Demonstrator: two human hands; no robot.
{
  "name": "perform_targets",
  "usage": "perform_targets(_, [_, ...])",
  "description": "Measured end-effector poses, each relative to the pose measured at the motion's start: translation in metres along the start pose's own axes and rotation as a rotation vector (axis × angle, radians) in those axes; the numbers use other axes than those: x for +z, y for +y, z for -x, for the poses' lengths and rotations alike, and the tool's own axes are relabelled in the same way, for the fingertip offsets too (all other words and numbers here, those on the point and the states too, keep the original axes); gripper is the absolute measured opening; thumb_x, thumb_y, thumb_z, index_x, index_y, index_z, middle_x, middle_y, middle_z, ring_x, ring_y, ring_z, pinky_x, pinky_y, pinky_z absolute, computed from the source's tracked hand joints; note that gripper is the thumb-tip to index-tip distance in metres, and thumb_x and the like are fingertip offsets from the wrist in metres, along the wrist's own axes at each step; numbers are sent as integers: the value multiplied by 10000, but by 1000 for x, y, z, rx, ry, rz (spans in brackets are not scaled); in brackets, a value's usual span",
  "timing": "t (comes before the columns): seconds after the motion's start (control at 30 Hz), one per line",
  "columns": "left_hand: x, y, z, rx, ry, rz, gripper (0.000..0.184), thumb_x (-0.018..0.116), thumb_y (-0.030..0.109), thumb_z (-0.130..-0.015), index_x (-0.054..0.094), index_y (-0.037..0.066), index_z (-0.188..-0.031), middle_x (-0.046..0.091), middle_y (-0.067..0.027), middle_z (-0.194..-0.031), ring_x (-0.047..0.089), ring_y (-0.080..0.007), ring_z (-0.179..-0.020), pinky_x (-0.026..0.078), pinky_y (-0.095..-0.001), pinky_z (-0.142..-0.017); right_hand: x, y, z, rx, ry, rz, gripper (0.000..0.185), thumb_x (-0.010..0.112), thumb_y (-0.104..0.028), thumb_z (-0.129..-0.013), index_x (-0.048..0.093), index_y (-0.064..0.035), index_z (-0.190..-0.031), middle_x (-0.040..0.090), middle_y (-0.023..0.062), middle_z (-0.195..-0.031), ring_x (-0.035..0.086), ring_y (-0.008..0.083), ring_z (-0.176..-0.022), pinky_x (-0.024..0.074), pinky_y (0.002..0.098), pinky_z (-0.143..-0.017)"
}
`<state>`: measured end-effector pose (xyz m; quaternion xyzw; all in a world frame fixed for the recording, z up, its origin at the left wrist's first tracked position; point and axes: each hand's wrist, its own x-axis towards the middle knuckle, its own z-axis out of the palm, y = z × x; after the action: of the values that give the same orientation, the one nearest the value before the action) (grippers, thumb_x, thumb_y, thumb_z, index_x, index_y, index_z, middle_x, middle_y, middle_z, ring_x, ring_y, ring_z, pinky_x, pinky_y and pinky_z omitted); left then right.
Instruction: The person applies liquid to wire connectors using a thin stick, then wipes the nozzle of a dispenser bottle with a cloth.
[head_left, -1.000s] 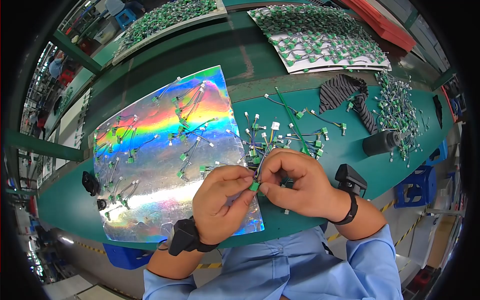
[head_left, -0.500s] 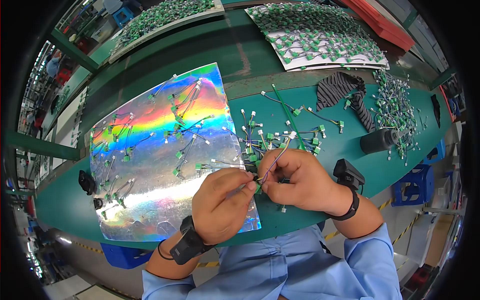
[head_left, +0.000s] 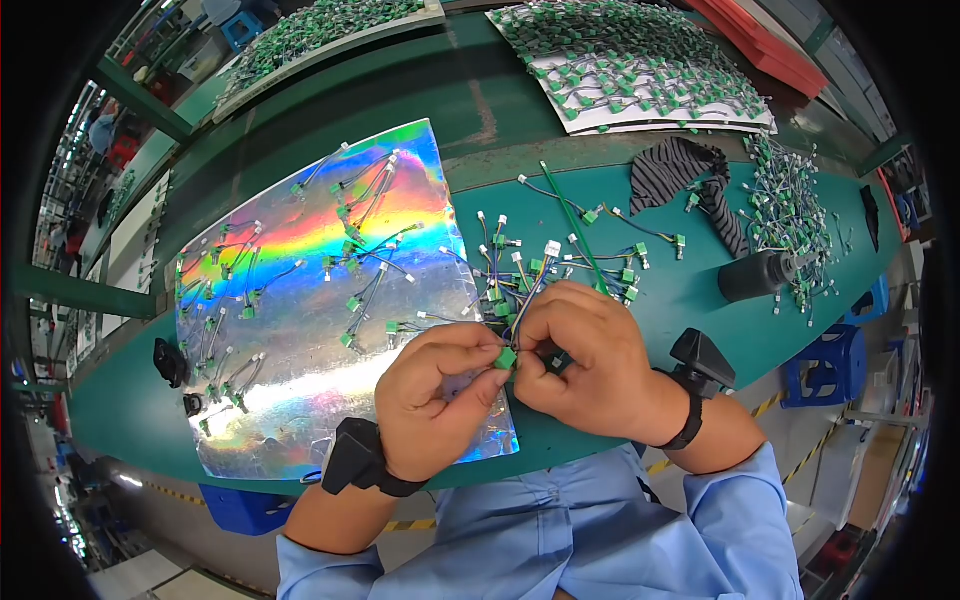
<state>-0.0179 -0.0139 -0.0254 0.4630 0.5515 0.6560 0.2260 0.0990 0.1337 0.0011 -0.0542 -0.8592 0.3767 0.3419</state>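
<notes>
Between my two hands is a small wire harness with a green connector (head_left: 507, 357) at its near end and a white plug (head_left: 552, 249) at the far end of its wires. My left hand (head_left: 437, 392) pinches the green connector between thumb and index finger. Right beside it, the fingertips of my right hand (head_left: 590, 362) are closed on the harness where the wires meet the connector. The exact grip there is hidden by the fingers. More harnesses (head_left: 520, 270) lie in a loose cluster just beyond my hands.
A shiny holographic sheet (head_left: 300, 420) with several harnesses spread on it lies left. A black bottle (head_left: 752, 279), a striped cloth (head_left: 672, 178) and a harness pile (head_left: 790, 220) are at right. A green stick (head_left: 572, 215) lies behind the cluster. Loaded white boards (head_left: 610, 122) stand at the back.
The harness has turned in my fingers, so its green connector now shows between them and its wires stand more upright. The white plug has shifted left and away from me.
</notes>
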Motion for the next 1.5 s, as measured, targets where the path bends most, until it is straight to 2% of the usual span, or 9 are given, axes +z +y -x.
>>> perform_targets(0.17, [1,4,3,-94,50,357,233,657,-103,-857,577,-32,-1063,600,-156,-1131,635,-216,-1006,534,-336,-885,-12,11,-3,67,71,127,189,682,11,-665,538,-55,-769,563,74,-711,573,262,-638,448,354,-561])
perform_targets(0.3, [-3,1,-3,-141,41,485,202,636,-76,-889,558,-32,-1071,590,-158,-1141,635,-212,-1011,540,-351,-896,-10,5,-4,7,-19,-212,130,670,-10,-750,562,-53,-809,564,59,-713,568,203,-612,447,316,-528])
perform_targets(0.53, [-3,3,-4,-160,64,528,193,632,-64,-898,557,-26,-1071,586,-159,-1156,633,-206,-1007,538,-340,-892,-11,4,0,86,-150,-365,121,674,-48,-811,558,-49,-845,557,62,-704,554,217,-589,436,331,-518])
perform_targets(0.83, [-4,1,-1,-19,32,354,287,665,-118,-841,579,-11,-1092,580,-173,-1179,624,-231,-1025,523,-341,-912,-10,7,4,117,-217,-357,87,679,-80,-842,603,-53,-876,576,41,-694,547,196,-554,415,327,-500])
perform_targets(0.9, [-5,1,0,2,23,248,306,679,-120,-824,590,0,-1091,589,-168,-1173,624,-243,-1023,518,-346,-908,-11,1,2,236,-197,-411,74,673,-77,-850,613,-50,-884,590,37,-712,551,165,-554,417,308,-495])
perform_targets(1.1, [-9,5,-2,101,-51,-125,321,710,-109,-791,606,0,-1075,624,-158,-1128,627,-238,-1009,513,-336,-874,-13,3,1,224,-160,-461,75,675,-78,-864,620,-44,-902,601,32,-745,556,121,-572,422,277,-500])
perform_targets(1.33, [-6,6,2,-87,-64,-18,322,710,-112,-791,596,-14,-1076,617,-154,-1123,629,-231,-1031,536,-326,-839,-17,6,-1,229,-219,-423,107,706,-96,-842,620,-58,-893,600,37,-732,580,150,-584,449,289,-526])
perform_targets(1.43, [-6,4,4,-120,-58,192,332,702,-124,-794,593,-10,-1086,608,-150,-1127,634,-248,-1052,533,-353,-876,-27,11,-7,208,-117,-219,123,719,-106,-819,625,-67,-889,623,67,-731,623,200,-622,475,319,-549])
perform_targets(1.5, [-7,4,3,-80,-72,217,337,698,-130,-795,594,-3,-1090,605,-151,-1128,636,-257,-1057,527,-371,-895,-42,20,-13,402,-17,45,113,713,-119,-813,628,-63,-859,638,99,-729,650,242,-670,499,346,-582])
